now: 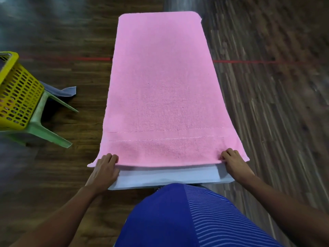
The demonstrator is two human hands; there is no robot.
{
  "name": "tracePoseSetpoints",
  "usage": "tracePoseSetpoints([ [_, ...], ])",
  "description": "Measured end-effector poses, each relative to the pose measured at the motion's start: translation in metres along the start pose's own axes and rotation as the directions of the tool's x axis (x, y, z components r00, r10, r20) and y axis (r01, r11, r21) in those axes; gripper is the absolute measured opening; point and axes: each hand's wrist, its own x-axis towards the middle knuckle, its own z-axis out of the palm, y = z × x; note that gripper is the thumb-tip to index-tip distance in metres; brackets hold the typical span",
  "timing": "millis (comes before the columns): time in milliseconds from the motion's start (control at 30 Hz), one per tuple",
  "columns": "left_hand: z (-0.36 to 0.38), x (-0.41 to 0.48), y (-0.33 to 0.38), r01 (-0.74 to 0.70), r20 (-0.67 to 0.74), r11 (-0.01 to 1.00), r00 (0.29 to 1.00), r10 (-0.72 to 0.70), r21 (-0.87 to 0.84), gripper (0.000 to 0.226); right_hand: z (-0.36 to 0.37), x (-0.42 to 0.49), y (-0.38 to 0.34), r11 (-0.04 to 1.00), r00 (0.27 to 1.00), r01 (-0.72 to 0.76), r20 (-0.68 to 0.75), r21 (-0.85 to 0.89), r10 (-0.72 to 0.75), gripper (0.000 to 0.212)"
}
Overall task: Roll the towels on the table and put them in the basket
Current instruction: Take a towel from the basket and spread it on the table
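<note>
Standing at the left of my view, a yellow basket (16,97) sits on a green stool (42,129); through its slotted wall I cannot tell what it holds. A grey cloth (65,90) lies on the floor behind the stool.

A pink towel (160,86) is spread flat along the narrow white table (169,177), covering it from the far edge almost to the near edge, where a strip of bare top shows. At the table's near left corner, the left hand (104,168) grips the towel's near hem, fingers curled over the top of it. At the near right corner, the right hand (235,163) pinches the same hem the same way. The hem is lifted slightly between them.

I see a blue striped shirt (187,216) against the near edge. Dark wood-plank flooring (267,104) surrounds the table, crossed by a thin red line (249,61).
</note>
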Motion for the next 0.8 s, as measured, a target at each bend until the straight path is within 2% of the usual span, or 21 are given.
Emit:
tracePoseSetpoints([
  [33,0.001,-0.004,-0.003,0.008,-0.017,1.0,1.0,-0.007,0.014,0.011,0.0,-0.003,0.002,1.0,1.0,-0.004,-0.005,0.005,0.004,0.029],
  [200,0.01,-0.017,-0.016,0.121,-0.007,0.989,0.993,-0.12,0.083,0.016,0.001,-0.013,0.011,1.0,1.0,-0.017,0.017,0.009,0.017,0.04],
  [333,0.011,-0.019,-0.016,0.19,0.013,0.982,0.982,-0.19,-0.007,0.018,0.004,-0.013,0.011,0.992,0.996,-0.087,-0.001,0.089,0.087,0.016],
  [467,0.006,-0.001,-0.008,0.293,0.14,0.953,0.95,-0.28,-0.082,0.017,-0.001,-0.002,0.005,0.979,0.983,-0.184,0.017,0.092,0.183,0.016],
  [533,0.004,0.009,-0.005,0.363,0.162,0.931,0.922,-0.352,-0.042,0.011,-0.001,0.005,-0.001,0.966,0.968,-0.252,0.002,0.054,0.252,0.013],
  [600,0.007,0.014,-0.004,0.4,0.099,0.91,0.907,-0.41,0.105,0.01,0.0,0.009,-0.003,0.959,0.957,-0.281,-0.086,-0.037,0.277,0.013],
  [667,0.009,0.014,-0.001,0.375,0.032,0.905,0.921,-0.389,0.201,0.018,0.0,0.01,-0.005,0.96,0.96,-0.259,-0.136,-0.11,0.244,0.023],
  [800,0.019,0.008,0.005,0.288,0.008,0.957,0.957,-0.289,0.035,0.022,0.005,0.008,-0.017,0.989,0.987,-0.148,-0.062,-0.005,0.147,0.02],
])
